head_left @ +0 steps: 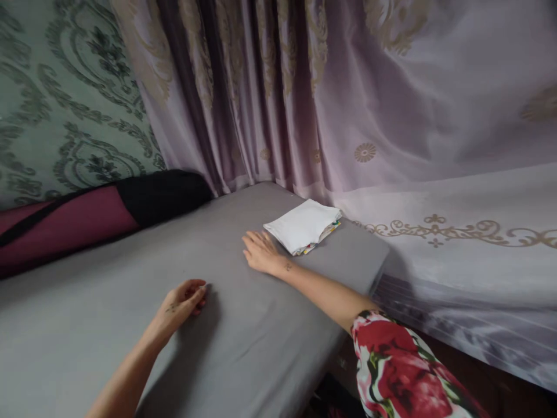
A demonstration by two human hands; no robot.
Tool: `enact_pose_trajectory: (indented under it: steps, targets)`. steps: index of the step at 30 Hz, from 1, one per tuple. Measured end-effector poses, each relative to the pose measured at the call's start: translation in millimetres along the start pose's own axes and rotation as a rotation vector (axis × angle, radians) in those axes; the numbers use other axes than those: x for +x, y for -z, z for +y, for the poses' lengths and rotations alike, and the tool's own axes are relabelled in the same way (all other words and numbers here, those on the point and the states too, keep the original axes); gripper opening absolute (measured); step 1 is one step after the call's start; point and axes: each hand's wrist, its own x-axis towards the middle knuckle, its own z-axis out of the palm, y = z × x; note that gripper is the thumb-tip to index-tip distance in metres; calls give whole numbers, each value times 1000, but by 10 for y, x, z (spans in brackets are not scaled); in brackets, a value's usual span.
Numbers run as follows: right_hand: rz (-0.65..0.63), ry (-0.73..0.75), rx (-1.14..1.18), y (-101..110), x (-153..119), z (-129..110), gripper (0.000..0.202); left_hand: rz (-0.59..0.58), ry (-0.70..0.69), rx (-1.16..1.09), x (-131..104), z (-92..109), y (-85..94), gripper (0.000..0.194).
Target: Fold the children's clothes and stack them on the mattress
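Note:
My right hand (261, 252) lies flat on the grey sheet (243, 348), fingers stretched out and holding nothing. Just beyond its fingers and wrist is a folded white cloth (304, 225), a neat flat rectangle. Colourful printed bits in green, yellow and red peek out along the cloth's right and front edges. Closer to me and to the left, my left hand (185, 299) hovers low over the sheet, its shadow falling beside it. Its fingers are curled, with thumb and index tips together, and no object shows between them.
A long maroon and black bag (126, 212) lies along the wall at the back left of the bed. Shiny mauve curtains (270, 87) with gold patterns hang behind and to the right. Green patterned wallpaper (78, 98) covers the left wall. The mattress edge (378, 273) drops off at right.

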Motion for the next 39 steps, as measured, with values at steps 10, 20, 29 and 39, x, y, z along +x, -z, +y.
enact_pose_trajectory:
  steps: [10,20,29,39]
  targets:
    - [-218,324,208,-404,225,-1034,38,245,-171,155,-287,-152,447,21]
    - [-188,536,271,-911,366,-1798,44,454,-73,253,-549,-548,1273,26]
    - [-127,521,307,-1041,317,-1896,50,787,34,220,-974,-922,2294,22]
    - [-71,509,330,-1053,289,-1915,48,1408,286,426,-1407,-919,3583,18]
